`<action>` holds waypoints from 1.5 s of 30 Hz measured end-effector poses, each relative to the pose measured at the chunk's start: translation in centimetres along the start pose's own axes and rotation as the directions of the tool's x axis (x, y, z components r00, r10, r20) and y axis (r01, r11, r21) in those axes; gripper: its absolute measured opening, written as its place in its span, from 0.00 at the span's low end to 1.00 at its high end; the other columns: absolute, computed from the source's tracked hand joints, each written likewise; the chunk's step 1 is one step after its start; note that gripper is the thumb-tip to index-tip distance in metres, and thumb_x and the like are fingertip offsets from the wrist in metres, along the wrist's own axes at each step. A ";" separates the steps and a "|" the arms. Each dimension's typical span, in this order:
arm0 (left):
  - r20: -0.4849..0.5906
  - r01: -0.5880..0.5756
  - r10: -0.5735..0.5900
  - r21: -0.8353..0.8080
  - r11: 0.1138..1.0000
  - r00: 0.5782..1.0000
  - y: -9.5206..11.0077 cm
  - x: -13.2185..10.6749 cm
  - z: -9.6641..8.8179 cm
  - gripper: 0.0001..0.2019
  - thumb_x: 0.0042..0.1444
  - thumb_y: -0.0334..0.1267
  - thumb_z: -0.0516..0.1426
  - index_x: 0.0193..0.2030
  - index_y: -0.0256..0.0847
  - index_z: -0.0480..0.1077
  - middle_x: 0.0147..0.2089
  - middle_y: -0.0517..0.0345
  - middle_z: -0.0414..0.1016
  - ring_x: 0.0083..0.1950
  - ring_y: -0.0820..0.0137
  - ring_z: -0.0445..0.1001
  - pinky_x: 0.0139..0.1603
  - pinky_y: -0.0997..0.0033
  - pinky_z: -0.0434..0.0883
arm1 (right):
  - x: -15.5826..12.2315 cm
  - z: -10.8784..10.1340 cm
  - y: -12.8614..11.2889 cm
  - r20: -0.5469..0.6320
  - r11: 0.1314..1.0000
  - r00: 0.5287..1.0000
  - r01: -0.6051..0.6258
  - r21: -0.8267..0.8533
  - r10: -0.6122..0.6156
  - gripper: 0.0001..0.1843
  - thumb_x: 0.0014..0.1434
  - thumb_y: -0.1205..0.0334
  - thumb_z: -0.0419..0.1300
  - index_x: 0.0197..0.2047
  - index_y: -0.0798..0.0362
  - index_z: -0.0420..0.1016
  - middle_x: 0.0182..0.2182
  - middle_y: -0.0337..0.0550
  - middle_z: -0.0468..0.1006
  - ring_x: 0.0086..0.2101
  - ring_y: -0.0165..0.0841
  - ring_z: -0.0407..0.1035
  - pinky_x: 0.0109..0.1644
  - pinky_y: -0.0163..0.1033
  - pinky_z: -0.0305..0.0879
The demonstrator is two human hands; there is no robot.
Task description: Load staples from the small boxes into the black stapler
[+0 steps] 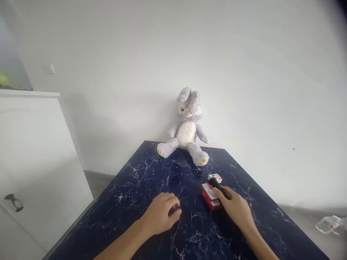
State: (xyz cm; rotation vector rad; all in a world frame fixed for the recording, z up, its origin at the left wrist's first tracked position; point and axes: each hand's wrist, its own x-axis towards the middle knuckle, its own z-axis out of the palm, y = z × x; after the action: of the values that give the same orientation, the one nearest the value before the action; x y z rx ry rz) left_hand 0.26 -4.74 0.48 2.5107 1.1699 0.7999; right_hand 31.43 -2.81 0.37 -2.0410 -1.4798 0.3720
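Observation:
My right hand [238,207] grips a black cylindrical object [218,186] with a rounded end, which slants toward the far left; its exact kind cannot be made out. Just left of these fingers are red-and-white boxes [210,196], one upon another and partly covered by the hand. A smaller white box with red print [215,177] lies beyond the black object's tip. To the left, my left hand [164,213] rests on the dark blue marbled table [135,202]. Its fingers are loosely curled, the thumb apart from them, and I see nothing held there.
At the table's far end a grey-and-white plush rabbit [187,131] sits against the white wall [121,72]. A white cabinet [35,155] with a dark handle stands on the left. Clear plastic containers [328,224] lie on the floor to the right.

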 end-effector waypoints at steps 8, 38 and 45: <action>0.005 0.152 -0.152 -0.111 0.982 0.988 -2.6 -0.6 0.2 0.53 0.46 0.42 0.67 0.74 0.54 0.42 0.77 0.51 0.36 0.70 0.45 0.58 0.65 0.48 0.66 | -2.8 7.5 -10.7 0.046 0.944 0.970 0.221 0.245 -0.239 0.24 0.58 0.37 0.56 0.45 0.46 0.79 0.43 0.44 0.83 0.43 0.44 0.78 0.44 0.42 0.72; -0.243 0.199 -0.158 0.153 0.968 0.957 -8.0 -1.0 -3.9 0.35 0.47 0.29 0.60 0.64 0.49 0.63 0.69 0.51 0.57 0.69 0.52 0.56 0.69 0.47 0.58 | 5.7 16.1 -16.4 0.004 0.838 0.849 0.521 0.161 -0.528 0.19 0.67 0.55 0.51 0.54 0.53 0.75 0.50 0.50 0.77 0.51 0.41 0.72 0.57 0.43 0.65; -0.209 0.244 -0.222 0.084 0.966 0.952 -8.7 -1.1 -4.0 0.34 0.52 0.27 0.56 0.66 0.51 0.58 0.72 0.52 0.51 0.72 0.53 0.53 0.70 0.46 0.57 | 6.8 16.9 -16.0 0.094 0.747 0.758 0.600 0.287 -0.645 0.22 0.71 0.56 0.42 0.59 0.45 0.73 0.58 0.37 0.74 0.57 0.32 0.68 0.62 0.37 0.61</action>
State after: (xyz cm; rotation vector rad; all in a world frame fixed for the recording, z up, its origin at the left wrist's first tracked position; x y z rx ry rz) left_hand -8.04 0.01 -0.53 2.3552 1.5828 0.9617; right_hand 12.39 11.88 -2.58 -1.2327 -2.0209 0.4401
